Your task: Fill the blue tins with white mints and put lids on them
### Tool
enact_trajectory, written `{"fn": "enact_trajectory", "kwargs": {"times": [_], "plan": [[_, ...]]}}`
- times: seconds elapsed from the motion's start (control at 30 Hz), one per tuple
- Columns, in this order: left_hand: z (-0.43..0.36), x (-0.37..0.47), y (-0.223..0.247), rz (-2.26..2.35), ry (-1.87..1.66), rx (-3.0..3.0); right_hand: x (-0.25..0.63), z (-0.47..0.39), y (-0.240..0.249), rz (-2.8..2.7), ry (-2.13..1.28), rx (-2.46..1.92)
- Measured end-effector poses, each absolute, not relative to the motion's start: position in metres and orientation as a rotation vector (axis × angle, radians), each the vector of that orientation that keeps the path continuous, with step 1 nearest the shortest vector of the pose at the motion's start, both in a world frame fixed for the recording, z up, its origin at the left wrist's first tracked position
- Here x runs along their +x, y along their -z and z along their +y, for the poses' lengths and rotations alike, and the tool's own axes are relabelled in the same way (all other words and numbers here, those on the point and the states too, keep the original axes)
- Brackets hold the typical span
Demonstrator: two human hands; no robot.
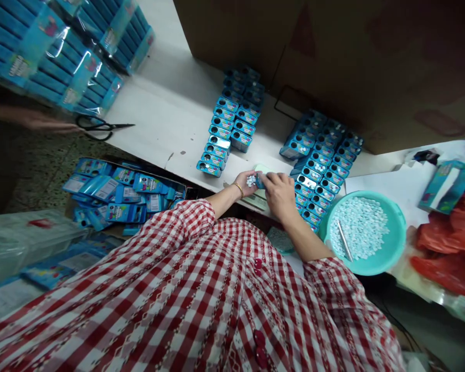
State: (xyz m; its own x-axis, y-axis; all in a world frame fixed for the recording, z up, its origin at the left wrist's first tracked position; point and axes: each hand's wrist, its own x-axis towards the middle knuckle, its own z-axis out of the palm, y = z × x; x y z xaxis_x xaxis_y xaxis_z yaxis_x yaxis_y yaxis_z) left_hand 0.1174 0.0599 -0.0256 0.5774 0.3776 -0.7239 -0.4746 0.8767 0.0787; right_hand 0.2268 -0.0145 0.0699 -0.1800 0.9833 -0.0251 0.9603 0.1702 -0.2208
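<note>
My left hand [246,189] is cupped, with several small white tablets [251,180] in its palm. My right hand [282,195] has its fingers closed on a small blue tin [260,180], held at the edge of the left palm. Much of that tin is covered by the fingers. Just beyond both hands lies a pale green object [262,168], partly hidden. Rows of open blue tins [316,170] stand close to the right hand, several with white tablets on top. Another double row of blue tins [223,124] stands farther off, beyond the left hand.
At right, a turquoise basin [400,227] holds many white tablets and a metal tube [344,240]. A carton of blue packets [120,194] sits at left. Wrapped blue packs [54,57] lie at far left, near another person's hand [58,123] with black scissors [101,127]. Large cardboard [333,67] stands behind.
</note>
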Motion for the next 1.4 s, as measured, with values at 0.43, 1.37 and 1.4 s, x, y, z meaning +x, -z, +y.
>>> {"fn": "enact_trajectory", "kwargs": {"times": [0.43,1.37,1.4], "plan": [[0.060,0.073,0.025,0.952,-0.512,-0.165,0.260,-0.028,0.030,-1.110,-0.786,-1.794],[-0.015,0.003,0.007,1.055,-0.287,-0.254,0.136,-0.065,0.004,-2.458,-1.011,-1.582],[-0.015,0.003,0.007,1.053,-0.286,-0.256,0.136,-0.065,0.005,-2.453,-1.018,-1.574]]}}
